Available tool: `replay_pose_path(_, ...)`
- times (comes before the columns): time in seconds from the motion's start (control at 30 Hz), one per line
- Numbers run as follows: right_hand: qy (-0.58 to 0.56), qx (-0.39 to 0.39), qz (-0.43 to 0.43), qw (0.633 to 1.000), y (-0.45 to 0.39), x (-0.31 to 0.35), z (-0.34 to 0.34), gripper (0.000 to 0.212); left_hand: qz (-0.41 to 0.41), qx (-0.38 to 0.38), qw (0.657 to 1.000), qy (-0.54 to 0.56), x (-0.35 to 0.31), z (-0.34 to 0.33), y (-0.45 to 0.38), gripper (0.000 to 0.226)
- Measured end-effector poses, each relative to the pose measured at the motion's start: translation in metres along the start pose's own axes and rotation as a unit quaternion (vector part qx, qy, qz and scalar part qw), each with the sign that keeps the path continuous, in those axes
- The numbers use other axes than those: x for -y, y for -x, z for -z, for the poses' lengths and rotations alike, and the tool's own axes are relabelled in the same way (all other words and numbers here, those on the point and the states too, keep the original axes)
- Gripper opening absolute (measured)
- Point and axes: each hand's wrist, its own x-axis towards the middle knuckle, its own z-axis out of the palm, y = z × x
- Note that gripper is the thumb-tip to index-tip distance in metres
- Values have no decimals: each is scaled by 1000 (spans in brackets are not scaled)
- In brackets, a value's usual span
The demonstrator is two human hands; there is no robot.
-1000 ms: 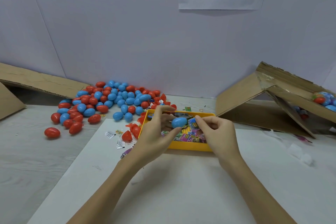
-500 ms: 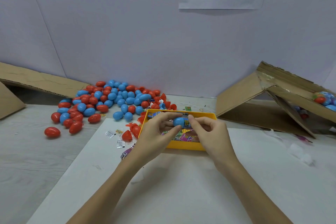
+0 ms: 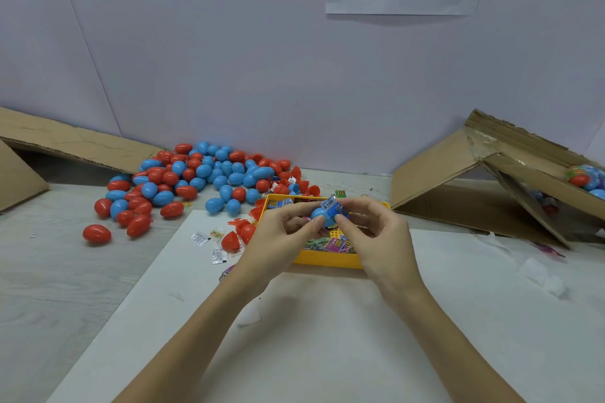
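The grey table (image 3: 49, 271) carries a white board (image 3: 327, 337) along its near edge. At its right edge lies a tipped cardboard box (image 3: 442, 193), and a few wrapped eggs (image 3: 586, 178) show in it at the far right. I judge these to be finished pieces, and little of that lot can be seen.

At the far left of the table, against the wall, lies a big pile of red and blue eggs (image 3: 196, 180), apparently closed. Whether they are already filled or waiting, I cannot tell. A yellow tray (image 3: 327, 261) sits at the board's far edge and holds many small printed packets. By that supply, much filling seems left to do. Just left of the tray, near the board's far left corner, lie open red shells (image 3: 235, 235) and loose paper slips (image 3: 199, 238).

Both hands meet above the tray. The left hand (image 3: 281, 239) pinches a blue egg shell (image 3: 319, 215), seemingly one half, between thumb and fingers. The right hand (image 3: 376, 239) pinches a packet (image 3: 330, 204) with a barcode at the shell's right end, touching it.

This egg looks to be mid-filling: the packet is only partly in, no second half is in hand, and closing it is not yet done.
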Motion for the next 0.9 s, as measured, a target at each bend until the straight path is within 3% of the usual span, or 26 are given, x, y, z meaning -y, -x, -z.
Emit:
replay_pose_path(0.37,4,14,-13,1000,1,4,1,21,-37,-20,999,-14,0,2,1,31)
replay_pose_path(0.67,-65,3,-64,996,2,8,1,14,-70,-48,996,1,-1,0,2,28)
replay_pose_path(0.77,-86,-13,-98,991,1,8,1,17,-95,-27,995,-17,-1,-3,3,44)
replay_pose_path(0.9,-164,3,-170,972,3,9,0,23,-171,-35,976,-126,-1,-6,6,60)
